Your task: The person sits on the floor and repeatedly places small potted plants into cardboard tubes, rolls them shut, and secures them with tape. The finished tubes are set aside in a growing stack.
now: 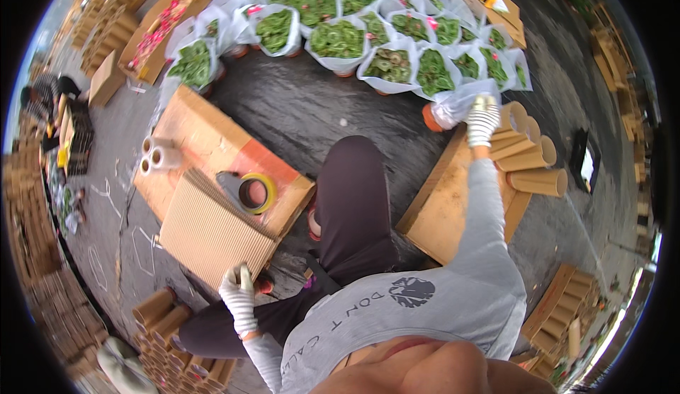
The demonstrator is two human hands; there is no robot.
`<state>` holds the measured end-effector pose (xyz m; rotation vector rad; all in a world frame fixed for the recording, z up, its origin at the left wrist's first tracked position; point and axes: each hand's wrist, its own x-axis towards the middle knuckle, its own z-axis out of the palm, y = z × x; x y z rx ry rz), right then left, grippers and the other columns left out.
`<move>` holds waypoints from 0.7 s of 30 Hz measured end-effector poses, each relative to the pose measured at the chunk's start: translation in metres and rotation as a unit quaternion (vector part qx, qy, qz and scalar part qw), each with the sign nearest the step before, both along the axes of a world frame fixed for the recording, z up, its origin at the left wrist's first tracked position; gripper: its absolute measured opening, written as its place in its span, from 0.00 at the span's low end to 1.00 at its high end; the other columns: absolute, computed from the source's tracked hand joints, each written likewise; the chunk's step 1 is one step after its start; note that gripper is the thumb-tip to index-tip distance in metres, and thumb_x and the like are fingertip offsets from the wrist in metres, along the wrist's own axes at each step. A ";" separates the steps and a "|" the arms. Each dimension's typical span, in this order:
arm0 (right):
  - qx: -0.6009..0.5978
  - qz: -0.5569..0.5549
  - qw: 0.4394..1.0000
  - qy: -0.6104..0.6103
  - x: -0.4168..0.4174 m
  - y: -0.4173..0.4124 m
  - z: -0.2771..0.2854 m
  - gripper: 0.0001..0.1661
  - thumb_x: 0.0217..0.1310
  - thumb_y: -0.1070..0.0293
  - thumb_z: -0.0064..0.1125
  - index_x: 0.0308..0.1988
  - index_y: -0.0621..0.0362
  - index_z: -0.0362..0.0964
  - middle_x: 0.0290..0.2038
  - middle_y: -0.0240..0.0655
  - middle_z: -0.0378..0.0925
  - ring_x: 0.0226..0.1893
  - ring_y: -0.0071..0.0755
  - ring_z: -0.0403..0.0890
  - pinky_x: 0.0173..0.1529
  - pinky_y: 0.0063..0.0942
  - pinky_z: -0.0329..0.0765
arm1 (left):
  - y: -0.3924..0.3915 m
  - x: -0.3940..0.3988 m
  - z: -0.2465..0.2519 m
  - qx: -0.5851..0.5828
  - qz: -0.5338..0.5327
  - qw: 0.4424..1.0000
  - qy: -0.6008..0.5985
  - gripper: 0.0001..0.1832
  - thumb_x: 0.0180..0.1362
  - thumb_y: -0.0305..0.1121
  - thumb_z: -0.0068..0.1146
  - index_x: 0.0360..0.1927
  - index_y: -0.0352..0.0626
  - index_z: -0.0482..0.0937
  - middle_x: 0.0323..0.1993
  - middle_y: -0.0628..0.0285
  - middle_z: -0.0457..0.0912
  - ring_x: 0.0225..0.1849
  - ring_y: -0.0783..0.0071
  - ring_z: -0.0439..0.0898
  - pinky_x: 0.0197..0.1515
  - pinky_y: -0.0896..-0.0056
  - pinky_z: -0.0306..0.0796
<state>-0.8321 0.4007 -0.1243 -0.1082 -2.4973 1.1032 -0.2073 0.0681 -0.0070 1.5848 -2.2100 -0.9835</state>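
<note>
My right hand [483, 120], in a striped white glove, grips the clear sleeve of a potted plant [446, 111]. That plant lies tilted, its terracotta-coloured pot pointing left, at the front of a group of sleeved plants [340, 40]. My left hand [237, 290], gloved alike, is at the near edge of a stack of corrugated cardboard sheets [212, 229]; its fingers are curled, and whether they pinch a sheet is unclear. Beyond the stack, a tape dispenser with a yellow-rimmed roll [257, 193] rests on a cardboard box [212, 120].
Clear film rolls [159, 155] stand on the left box. Cardboard tubes [531, 149] lean by a second box [441, 208] at right; more tubes [175, 341] are piled lower left. A co-worker [48, 101] crouches far left near a black crate [79, 133].
</note>
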 end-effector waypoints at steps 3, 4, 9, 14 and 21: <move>-0.206 0.250 0.936 0.138 0.046 -0.033 0.124 0.07 0.74 0.70 0.59 0.38 0.59 0.79 0.30 0.25 0.80 0.31 0.16 0.74 0.40 0.20 0.74 | -0.006 -0.044 0.015 0.020 -0.046 0.993 0.111 0.12 0.63 0.24 0.66 0.49 0.33 0.85 0.36 0.62 0.87 0.38 0.79 0.82 0.47 0.71 0.77; -0.207 0.287 0.920 0.166 0.070 -0.048 0.161 0.07 0.74 0.71 0.59 0.37 0.59 0.79 0.30 0.25 0.80 0.31 0.17 0.74 0.39 0.20 0.73 | -0.005 -0.065 0.019 0.037 -0.074 0.987 0.138 0.18 0.60 0.25 0.68 0.54 0.32 0.83 0.40 0.60 0.87 0.42 0.75 0.84 0.51 0.70 0.78; -0.386 0.529 0.738 0.166 0.202 -0.126 0.278 0.12 0.70 0.66 0.66 0.47 0.62 0.78 0.46 0.36 0.83 0.43 0.28 0.83 0.50 0.26 0.78 | 0.013 -0.169 0.016 0.033 -0.269 0.917 0.292 0.60 0.42 0.40 0.85 0.76 0.33 0.59 0.70 0.42 0.69 0.71 0.53 0.70 0.72 0.56 0.65; -0.264 0.754 0.601 0.014 0.292 -0.216 0.281 0.22 0.66 0.58 0.69 0.51 0.63 0.78 0.52 0.44 0.82 0.53 0.43 0.84 0.60 0.39 0.76 | 0.011 -0.150 -0.029 0.195 -0.204 0.855 0.436 0.33 0.68 0.41 0.56 0.74 0.41 0.66 0.72 0.52 0.71 0.72 0.57 0.69 0.76 0.59 0.60; -0.122 0.829 0.545 -0.017 0.414 -0.329 0.171 0.69 0.46 0.58 0.81 0.77 0.61 0.44 0.71 0.53 0.62 0.72 0.50 0.66 0.73 0.42 0.66 | 0.001 -0.041 -0.060 0.131 0.081 0.870 0.469 0.36 0.58 0.37 0.75 0.67 0.36 0.71 0.62 0.53 0.78 0.59 0.64 0.79 0.61 0.62 0.74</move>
